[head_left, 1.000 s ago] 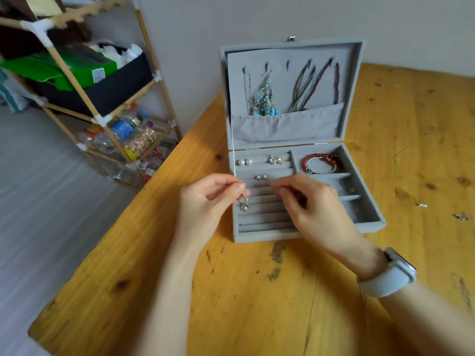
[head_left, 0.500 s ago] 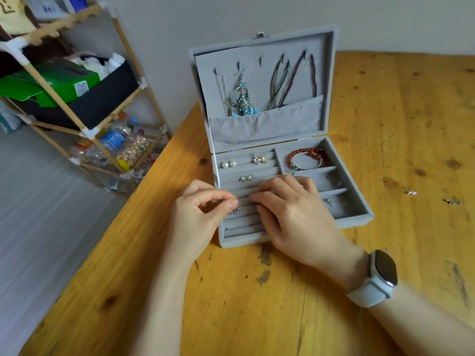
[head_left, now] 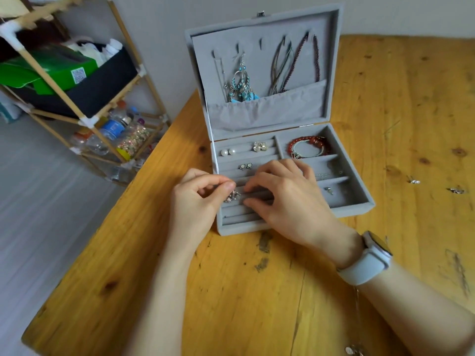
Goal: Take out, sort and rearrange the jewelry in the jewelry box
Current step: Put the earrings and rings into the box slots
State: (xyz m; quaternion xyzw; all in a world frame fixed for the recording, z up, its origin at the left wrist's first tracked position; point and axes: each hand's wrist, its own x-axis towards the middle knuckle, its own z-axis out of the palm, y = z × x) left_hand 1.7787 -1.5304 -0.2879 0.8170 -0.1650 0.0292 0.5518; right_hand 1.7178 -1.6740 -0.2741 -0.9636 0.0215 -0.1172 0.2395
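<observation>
The silver earring is sitting over the left end of the ring-roll slots in the jewelry box, about midway down the rows, and it is hanging just beneath the fingers that are holding it. The left hand is pinching it from above, thumb and forefinger closed together on its upper part, so the earring is dangling right below and slightly to the right of those fingertips. Its long axis is hard to make out, as the piece is small and partly hidden.

The right hand is lying just beside it, to the earring's right, with its fingers pointing left along the padded rolls and pressing on them; they are fairly straight and holding nothing. Judging by this, the right fingers are parting or steadying a slot while the left hand is lowering the earring in, so the gap between the right fingertips and the earring is what the coming move depends on.

Farther out, pearl studs are sitting in the top row, and a red bead bracelet is lying in the upper right compartment. Two small pieces are lying well apart on the wooden surface.
</observation>
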